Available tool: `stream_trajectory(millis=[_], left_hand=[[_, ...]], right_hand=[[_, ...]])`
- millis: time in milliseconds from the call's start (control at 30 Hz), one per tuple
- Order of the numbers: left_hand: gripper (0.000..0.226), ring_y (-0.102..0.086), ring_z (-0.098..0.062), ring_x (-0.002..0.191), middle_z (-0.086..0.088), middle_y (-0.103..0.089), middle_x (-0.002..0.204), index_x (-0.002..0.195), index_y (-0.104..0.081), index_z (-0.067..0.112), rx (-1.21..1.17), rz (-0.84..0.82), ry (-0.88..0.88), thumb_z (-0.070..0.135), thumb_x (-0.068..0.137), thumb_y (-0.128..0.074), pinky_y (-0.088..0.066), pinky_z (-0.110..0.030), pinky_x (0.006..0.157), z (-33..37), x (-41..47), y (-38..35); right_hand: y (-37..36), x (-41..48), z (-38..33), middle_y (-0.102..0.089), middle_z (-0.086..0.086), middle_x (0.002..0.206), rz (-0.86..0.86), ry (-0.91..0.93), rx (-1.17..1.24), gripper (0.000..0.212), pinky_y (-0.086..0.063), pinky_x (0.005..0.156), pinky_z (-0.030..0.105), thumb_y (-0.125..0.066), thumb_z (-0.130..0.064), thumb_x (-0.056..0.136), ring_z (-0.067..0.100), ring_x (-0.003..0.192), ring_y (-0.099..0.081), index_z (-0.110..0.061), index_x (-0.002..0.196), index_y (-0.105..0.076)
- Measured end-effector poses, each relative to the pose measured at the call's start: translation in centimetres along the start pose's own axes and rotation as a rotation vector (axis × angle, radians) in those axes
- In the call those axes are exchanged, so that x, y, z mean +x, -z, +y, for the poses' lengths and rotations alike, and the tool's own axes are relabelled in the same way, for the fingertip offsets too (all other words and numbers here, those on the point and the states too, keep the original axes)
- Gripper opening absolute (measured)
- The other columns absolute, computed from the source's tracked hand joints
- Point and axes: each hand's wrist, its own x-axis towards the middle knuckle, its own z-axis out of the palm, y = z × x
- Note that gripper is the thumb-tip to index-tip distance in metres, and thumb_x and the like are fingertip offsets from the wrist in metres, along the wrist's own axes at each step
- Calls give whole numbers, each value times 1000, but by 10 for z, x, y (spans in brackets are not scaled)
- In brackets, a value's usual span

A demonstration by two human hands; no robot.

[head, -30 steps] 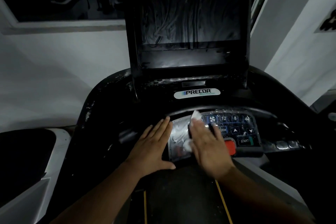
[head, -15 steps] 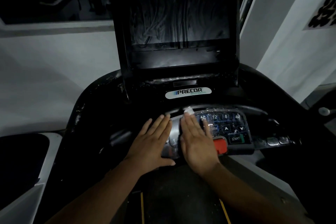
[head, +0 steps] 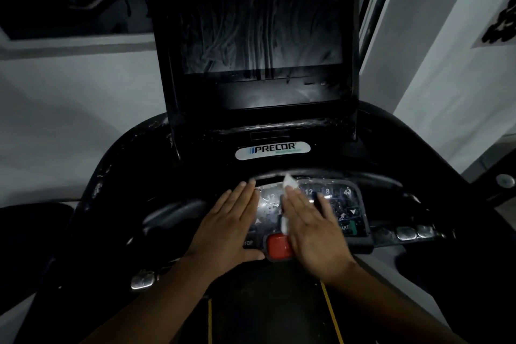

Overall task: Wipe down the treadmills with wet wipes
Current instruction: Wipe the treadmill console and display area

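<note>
Lower centre of frame: both hands are laid flat on the keypad (head: 339,205) of the treadmill (head: 131,176). The left hand (head: 226,232) is spread with straight fingers, nothing held, just left of the wipe. The right hand (head: 312,232) is flat and blurred, with the wet wipe (head: 289,183) pressed beneath it; white edges show past the fingertips and on the thumb side. The red stop button (head: 277,247) is partly covered by the right hand. Further up: Precor badge (head: 272,150), then the streaked screen (head: 262,33) at top centre.

The right hand (head: 312,232) has slid the wipe (head: 289,183) toward 3 o'clock across the keypad (head: 328,191), so the red button (head: 277,246) now shows at its 9 o'clock.
</note>
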Motion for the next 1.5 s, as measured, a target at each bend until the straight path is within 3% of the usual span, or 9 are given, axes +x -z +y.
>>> stream_trajectory(millis=[133, 300, 433, 667, 900, 1000, 1133, 1233, 1500], left_hand=[[133, 38, -14, 145, 2, 46, 153, 149, 35, 16, -30, -39, 35, 75, 80, -62, 20, -34, 120, 11, 5, 8], [131, 36, -15, 146, 3, 49, 150, 145, 37, 16, -25, -113, 49, 72, 82, -63, 20, -33, 121, 14, 12, 14], [131, 34, -13, 148, 3, 43, 156, 145, 36, 18, -38, -144, 37, 73, 81, -63, 18, -32, 122, 15, 16, 22], [133, 32, -9, 148, 6, 40, 158, 145, 37, 20, -63, -145, 52, 80, 76, -61, 13, -36, 125, 22, 24, 21], [133, 33, -9, 147, 6, 41, 157, 147, 35, 20, -80, -118, 34, 84, 75, -57, 17, -33, 123, 32, 32, 22], [130, 32, -10, 148, 4, 38, 158, 151, 30, 19, -100, -98, 11, 84, 77, -56, 20, -33, 122, 43, 43, 20], [129, 32, -10, 148, 5, 39, 159, 146, 35, 22, -99, -98, -1, 83, 78, -55, 16, -34, 123, 42, 42, 19], [130, 32, -12, 149, 3, 38, 159, 148, 34, 20, -91, -70, 24, 86, 76, -52, 17, -35, 123, 46, 44, 17], [125, 29, -11, 150, 3, 33, 162, 155, 26, 20, -83, -48, 22, 82, 80, -53, 18, -34, 122, 52, 49, 14]], right_hand=[[6, 35, 0, -31, 10, 161, 46, -225, 88, 57, -12, 122, 52, -36, -28, 100, 23, 152, -22, -7, 153, -36], [6, 23, 3, -40, 12, 157, 81, 103, 78, 60, -16, 119, 49, -52, -19, 91, 25, 145, -38, -6, 149, -45], [11, 24, 51, -52, 10, 149, 94, -81, 60, 84, -12, 120, 49, -76, 1, 70, 24, 140, -46, -8, 148, -45], [11, 57, 23, -68, 9, 129, 142, 27, 253, 64, -31, 117, 52, -80, 0, 70, 23, 124, -62, -7, 131, -62], [19, 44, 72, -71, -8, 97, 29, -215, 225, 45, -7, 120, 27, -74, 1, 65, 14, 101, -67, -27, 98, -63], [11, 57, 34, -73, -3, 112, 102, -68, 282, 54, -22, 116, 39, -80, 0, 66, 17, 112, -67, -21, 114, -68], [14, 38, 81, -71, -5, 124, 67, -111, 220, 58, -13, 117, 33, -79, 1, 66, 13, 114, -67, -24, 117, -70], [24, 27, 99, -72, -7, 119, -19, -291, 247, 49, -13, 117, 36, -69, -1, 75, 15, 112, -66, -28, 115, -68], [22, 46, 71, -72, -8, 106, -10, -181, 257, 46, -22, 115, 38, -72, -2, 70, 17, 107, -67, -29, 106, -66]])
